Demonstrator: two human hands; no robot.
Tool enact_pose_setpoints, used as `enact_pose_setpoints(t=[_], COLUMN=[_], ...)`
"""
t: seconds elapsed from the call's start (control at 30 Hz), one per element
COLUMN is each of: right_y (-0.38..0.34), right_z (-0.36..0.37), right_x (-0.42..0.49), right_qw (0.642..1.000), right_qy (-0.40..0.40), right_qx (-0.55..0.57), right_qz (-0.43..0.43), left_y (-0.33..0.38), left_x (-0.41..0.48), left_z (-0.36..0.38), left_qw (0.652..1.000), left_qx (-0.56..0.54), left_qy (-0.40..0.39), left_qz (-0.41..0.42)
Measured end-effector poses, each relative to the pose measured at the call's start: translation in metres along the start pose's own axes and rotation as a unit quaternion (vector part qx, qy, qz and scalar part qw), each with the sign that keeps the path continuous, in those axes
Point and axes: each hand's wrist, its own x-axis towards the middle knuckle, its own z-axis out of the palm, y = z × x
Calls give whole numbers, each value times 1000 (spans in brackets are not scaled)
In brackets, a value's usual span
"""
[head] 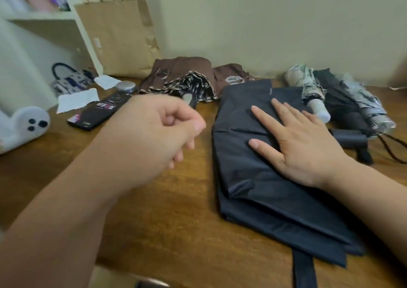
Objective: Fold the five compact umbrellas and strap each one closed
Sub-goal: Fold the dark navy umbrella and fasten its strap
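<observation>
While the navy umbrella [253,177] lies flattened on the worktop [165,210] under the flat, straight-fingered right hand [304,142], the left hand [158,131] hovers beside it, curled and empty, so folding seems midway, with rolling it tight and wrapping its strap [305,270] next.

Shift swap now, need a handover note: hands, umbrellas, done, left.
Left hand: curled, above the table, nothing visible in it.
Right hand: flat, pressing on the navy umbrella, mid-table.
Brown umbrella: at the back, canopy loose.
Patterned umbrella and grey umbrella: back right, bunched, no closed strap visible.
Done: navy canopy laid in flat pleats.
Left: roll and strap the navy one, then the rest.
</observation>
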Motion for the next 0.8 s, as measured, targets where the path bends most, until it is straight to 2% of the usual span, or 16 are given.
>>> enact_pose_setpoints(t=[0.1, 0.13, 0.27, 0.4, 0.6, 0.73, 0.8], right_y=[0, 0, 0, -1, -10, -21, -22], right_z=[0, 0, 0, -1, 1, 4, 8], right_x=[-1, -1, -4, -8, -17, -23, -26], right_qw=[1000, 1000, 999, 999, 995, 989, 990], right_qy=[18, 22, 30, 26, 12, -4, 21], right_qx=[4, 8, 27, 45, 76, 93, 83], right_qz=[-1, -3, -9, -7, 70, 117, 113], left_y=[2, 0, -9, -12, -16, -9, -8], left_x=[-36, -42, -42, -37, -38, -30, -25], left_z=[19, 28, 47, 54, 60, 54, 56], left_qw=[979, 970, 966, 970, 956, 943, 940], left_qx=[-67, -84, -109, -142, -228, -220, -218], left_qy=[-146, -166, -138, -93, -22, -146, -160], left_qz=[-129, -154, -188, -171, -181, -203, -210])
